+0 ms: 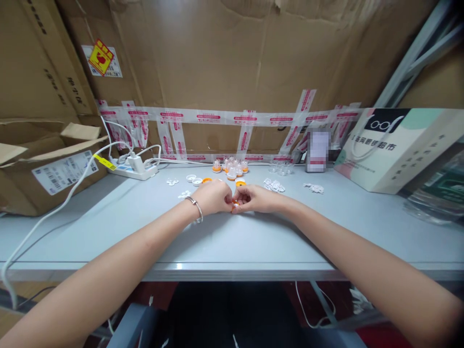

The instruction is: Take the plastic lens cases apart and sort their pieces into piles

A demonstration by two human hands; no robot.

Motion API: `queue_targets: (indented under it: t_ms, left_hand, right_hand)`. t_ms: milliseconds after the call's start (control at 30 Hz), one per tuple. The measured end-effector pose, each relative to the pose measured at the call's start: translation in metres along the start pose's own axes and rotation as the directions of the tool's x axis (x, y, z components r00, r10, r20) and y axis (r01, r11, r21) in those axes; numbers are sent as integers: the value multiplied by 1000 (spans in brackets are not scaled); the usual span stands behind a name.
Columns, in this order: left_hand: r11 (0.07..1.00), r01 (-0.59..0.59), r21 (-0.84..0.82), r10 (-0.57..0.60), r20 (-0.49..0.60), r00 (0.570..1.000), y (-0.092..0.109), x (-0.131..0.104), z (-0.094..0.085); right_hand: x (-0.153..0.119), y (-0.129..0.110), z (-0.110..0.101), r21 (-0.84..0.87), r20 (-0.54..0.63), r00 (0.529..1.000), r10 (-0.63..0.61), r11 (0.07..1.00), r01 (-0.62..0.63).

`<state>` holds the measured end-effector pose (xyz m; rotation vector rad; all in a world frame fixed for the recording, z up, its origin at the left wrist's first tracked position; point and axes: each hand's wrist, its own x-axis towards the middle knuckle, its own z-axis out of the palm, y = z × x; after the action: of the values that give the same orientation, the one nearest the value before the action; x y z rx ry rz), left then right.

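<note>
The orange-and-white part [236, 205] is located over the middle of the grey table [217, 244], directly between the two hands. The right hand [253, 198] pinches this part, its thumb at the lower near side and its bent fingers above. The left hand [214, 197], with a metal bracelet [197, 209] at the wrist, meets it from the opposite side with fingers curled inward; its fingertips are partly hidden, so whether they clamp the part cannot be told. Just behind the hands, an orange ring [207, 180] lies beside two white rings [197, 182], and an orange cup [240, 183] sits near the right hand. Farther back stands a cluster of clear-domed units [232, 169] with orange bases. To the left of the left hand lie small white pieces [173, 181]; to the right of the right hand lie a white pile [274, 185], a second white pile [313, 188] and a group of clear parts [281, 168]. A phone [317, 152] stands upright at the rear, left of a printed carton [384, 154]. At the left side, a power strip [139, 170] with white cables rests beside an open cardboard box [47, 166]. A large taped cardboard panel [217, 63] forms the background.
</note>
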<state>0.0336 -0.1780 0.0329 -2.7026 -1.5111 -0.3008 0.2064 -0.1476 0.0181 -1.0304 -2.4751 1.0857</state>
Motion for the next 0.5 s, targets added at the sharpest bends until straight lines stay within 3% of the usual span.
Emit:
queue_targets:
  t_ms: [133, 267, 400, 500]
  left_hand:
    - [997, -9, 83, 10, -17, 1000, 5, 1, 1]
    - [1000, -2, -19, 1, -64, 998, -4, 0, -9]
    - [990, 130, -51, -137, -196, 971, -44, -13, -37]
    - [952, 293, 91, -281, -125, 952, -82, -25, -51]
  right_hand:
    - [-1, 1, 0, 12, 4, 1000, -7, 1000, 7]
    - [-2, 1, 0, 20, -3, 1000, 9, 1000, -9]
    - [-4, 0, 0, -3, -32, 999, 19, 1000, -20]
    - [-4, -1, 0, -21, -28, 999, 33, 999, -33]
